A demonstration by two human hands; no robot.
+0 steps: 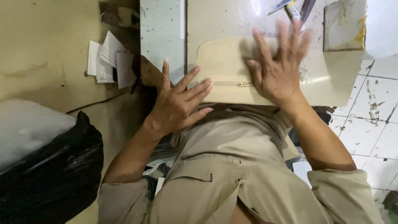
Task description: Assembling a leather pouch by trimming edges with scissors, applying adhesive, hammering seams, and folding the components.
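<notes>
I see a beige fabric piece [226,70] lying flat on the pale work table, at its near edge. It has a rounded far-left corner, and its near part hangs toward my lap. A short zip [232,84] of the same colour runs left to right across it, closed as far as I can tell, with a small brass pull [244,84] at its right end. The fabric's right side is hidden under my hand, which is blurred, so its shape there is unclear.

Single head view, looking steeply down, close, slightly blurred perhaps
</notes>
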